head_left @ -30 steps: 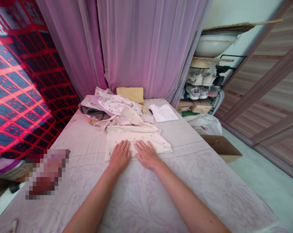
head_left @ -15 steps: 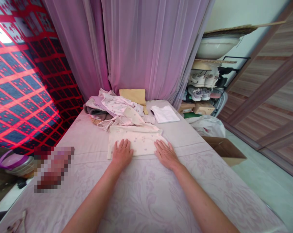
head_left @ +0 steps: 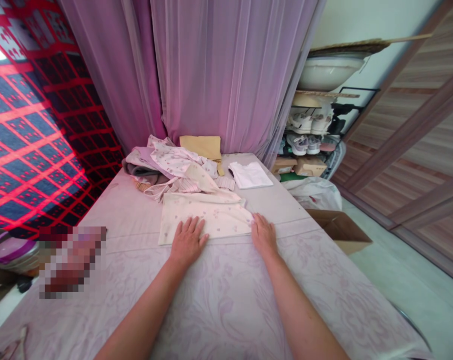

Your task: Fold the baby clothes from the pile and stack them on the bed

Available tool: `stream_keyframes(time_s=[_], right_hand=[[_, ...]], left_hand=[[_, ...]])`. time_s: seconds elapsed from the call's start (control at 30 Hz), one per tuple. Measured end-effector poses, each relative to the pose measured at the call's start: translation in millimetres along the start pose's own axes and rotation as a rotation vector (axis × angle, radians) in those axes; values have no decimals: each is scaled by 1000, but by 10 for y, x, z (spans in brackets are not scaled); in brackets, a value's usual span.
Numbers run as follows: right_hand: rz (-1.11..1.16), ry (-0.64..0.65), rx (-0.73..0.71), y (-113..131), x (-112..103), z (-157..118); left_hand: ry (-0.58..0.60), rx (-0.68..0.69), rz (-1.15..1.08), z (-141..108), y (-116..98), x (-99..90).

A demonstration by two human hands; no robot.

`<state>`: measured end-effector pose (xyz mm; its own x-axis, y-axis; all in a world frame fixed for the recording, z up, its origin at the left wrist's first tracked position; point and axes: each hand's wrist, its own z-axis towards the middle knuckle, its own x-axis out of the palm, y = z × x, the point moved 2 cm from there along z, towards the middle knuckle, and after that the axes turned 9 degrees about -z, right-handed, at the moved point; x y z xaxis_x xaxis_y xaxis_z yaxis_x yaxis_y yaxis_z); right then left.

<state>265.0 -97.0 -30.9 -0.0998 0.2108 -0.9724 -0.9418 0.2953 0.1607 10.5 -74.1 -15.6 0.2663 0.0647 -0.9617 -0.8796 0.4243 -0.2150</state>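
Observation:
A cream garment (head_left: 211,212) with small scattered prints lies folded flat on the bed, its far side touching a loose heap of clothes. My left hand (head_left: 188,240) rests palm down on its near edge, fingers spread. At its right edge is my right hand (head_left: 264,235), with the fingers close together and bent, apparently holding the cloth edge. The fingertips there are partly hidden. Behind the garment, the heap of clothes (head_left: 173,160) holds pale printed, lilac and dark grey pieces.
A folded yellow cloth (head_left: 200,146) and a folded white cloth (head_left: 251,175) lie at the far end of the bed (head_left: 226,305). An open cardboard box (head_left: 356,246) and a plastic bag (head_left: 316,192) stand right of it. Shoes (head_left: 303,144) fill a rack; purple curtains (head_left: 230,75) hang behind.
My right hand has slid right, from lying flat on the garment to its right edge, and its fingers have drawn together. My left hand stays on the near edge. The view has shifted slightly.

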Motion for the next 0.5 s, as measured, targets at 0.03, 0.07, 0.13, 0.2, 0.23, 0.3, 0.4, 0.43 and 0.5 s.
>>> stream_keyframes(time_s=[0.03,0.07,0.13,0.2,0.23,0.3,0.4,0.43,0.5], right_hand=[[37,-42,14,-22,-7,1],[64,-89,12,-34,-20,-4],[79,-175,-56,-17,-53,-35],[56,-192,-195,47,-77,-77],[37,-168,-258,82,-79,-95],[3,-105,-309,130,-68,-111],[-30,-95,-232,123,-37,-91],[-35,-108,-210,111,-26,-82],[-42,-125,-174,90,-8,-71]], left_hand=[[-14,-7,8,-28,27,-17],[-26,-17,14,-48,42,-27],[-45,-42,19,-65,48,-33],[-48,-64,18,-62,41,-26],[-44,-73,16,-57,38,-21],[-31,-84,11,-51,39,-13],[-29,-83,0,-51,51,-3],[-33,-84,-2,-53,55,-1],[-38,-89,-2,-56,61,1]])
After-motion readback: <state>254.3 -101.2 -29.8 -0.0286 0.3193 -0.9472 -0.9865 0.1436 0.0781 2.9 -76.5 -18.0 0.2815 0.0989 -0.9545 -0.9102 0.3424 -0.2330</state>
